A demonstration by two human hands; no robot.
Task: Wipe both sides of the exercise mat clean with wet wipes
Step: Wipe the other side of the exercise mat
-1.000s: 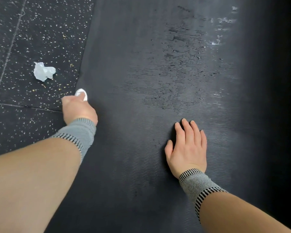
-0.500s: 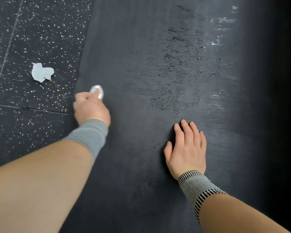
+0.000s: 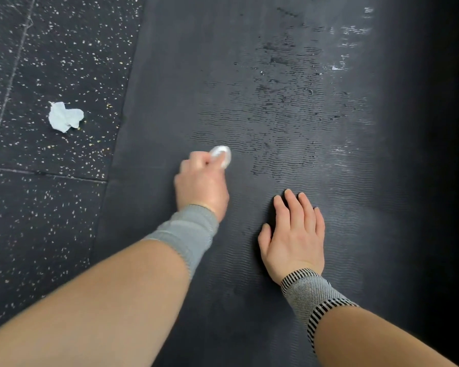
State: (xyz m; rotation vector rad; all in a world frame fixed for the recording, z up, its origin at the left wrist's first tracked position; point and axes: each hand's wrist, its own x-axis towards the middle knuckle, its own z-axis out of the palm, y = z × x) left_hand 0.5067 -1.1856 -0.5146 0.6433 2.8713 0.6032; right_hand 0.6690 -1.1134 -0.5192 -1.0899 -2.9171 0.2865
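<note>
Curled around a small wad of white wet wipe (image 3: 220,156), the person's left hand (image 3: 200,185) pinches it between thumb and fingers and presses it down onto the dark grey ribbed foam exercise mat (image 3: 249,75). The wad pokes out just beyond the knuckles, touching the mat near the lower left edge of a darker, damp-looking patch of streaks. The hand is slightly blurred. The right hand (image 3: 294,237) lies flat on the mat just beside the left one, palm down, fingers straight and close together, thumb spread a little to the side. Both wrists wear knitted grey wristbands (image 3: 309,292); the right one shows black and white stripes at its edges. The mat runs lengthwise away from the camera, filling the middle and right of the view. To its left, on the black speckled rubber floor (image 3: 51,207), a crumpled white used wipe (image 3: 65,116) lies well apart from the mat's edge.
</note>
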